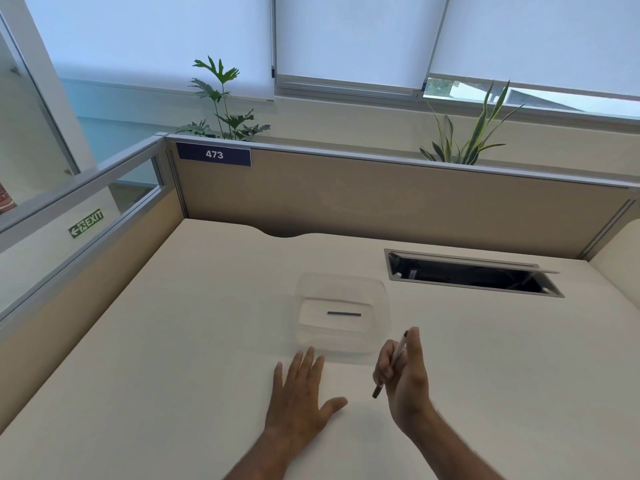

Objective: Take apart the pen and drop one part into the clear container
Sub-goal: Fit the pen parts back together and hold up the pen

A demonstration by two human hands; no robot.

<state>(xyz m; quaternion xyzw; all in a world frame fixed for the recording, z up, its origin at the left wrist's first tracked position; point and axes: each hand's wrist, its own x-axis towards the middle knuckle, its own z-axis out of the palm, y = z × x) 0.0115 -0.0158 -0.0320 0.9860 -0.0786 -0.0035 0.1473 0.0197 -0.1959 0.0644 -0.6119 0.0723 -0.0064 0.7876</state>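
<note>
A smooth, pale desk (173, 341) fills the view, with tan walls around it. On it sits a clear container (343, 348) made of thin, see-through plastic. It is square with round corners and soft, see-through sides. Inside, on its flat bottom, lies a thin dark pen part (344, 313). It is straight like a little stick and points left to right.

The right hand (407, 379) is just beside the container, near its close right corner. Its fingers (382, 367) are wrapped around the pen body (394, 360), a thin pale tube with dark ends. The tube is tilted. Its top end points up and away, toward the container, and its low dark end points down toward the person.

The left hand (299, 386) lies flat on the desk with its fingers spread out and holding nothing. Its fingertips are at the container's close edge.

A long dark slot (467, 273) with a metal rim is cut into the desk at the far right.
</note>
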